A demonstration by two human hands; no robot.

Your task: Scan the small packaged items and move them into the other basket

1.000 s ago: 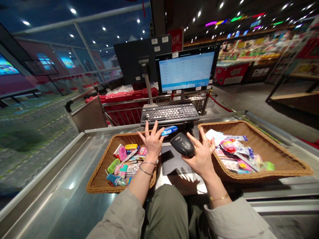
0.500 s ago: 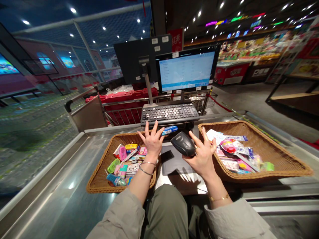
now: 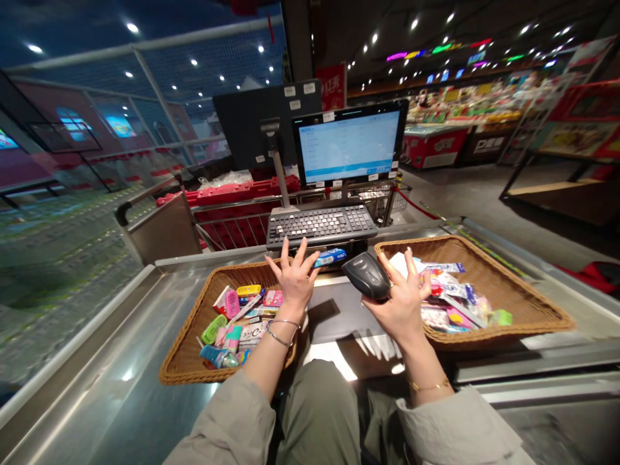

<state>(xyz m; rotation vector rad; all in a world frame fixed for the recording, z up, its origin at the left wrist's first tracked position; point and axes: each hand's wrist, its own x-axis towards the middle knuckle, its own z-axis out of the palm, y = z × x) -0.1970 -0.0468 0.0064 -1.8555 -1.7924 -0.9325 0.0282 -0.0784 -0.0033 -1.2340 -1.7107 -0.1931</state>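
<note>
My left hand (image 3: pixel 294 281) is palm down below the keyboard, its fingers spread. A small, long blue packet (image 3: pixel 331 257) with a white barcode label juts out to the right past its thumb side, held there; the grip itself is mostly hidden. In my right hand (image 3: pixel 401 300) is a black barcode scanner (image 3: pixel 367 275), its head pointing left toward the packet, a short gap apart. Its handle is hidden by my hand. Beyond my right fingers lies a wicker basket (image 3: pixel 537 310) with several small packaged goods. Left of my left wrist another wicker basket (image 3: pixel 181 345) holds colourful small items.
A black keyboard (image 3: pixel 322 223) stands ahead, with a lit monitor (image 3: pixel 349 145) behind it. To its left is the back of a second dark screen (image 3: pixel 242 135). A metal counter (image 3: pixel 121 336) carries both baskets. A shopping cart (image 3: pixel 237 223) stands behind the counter.
My right hand and the scanner have shifted right, away from the packet. My left hand stays nearly in place with the packet. The camera view has turned slightly right.
</note>
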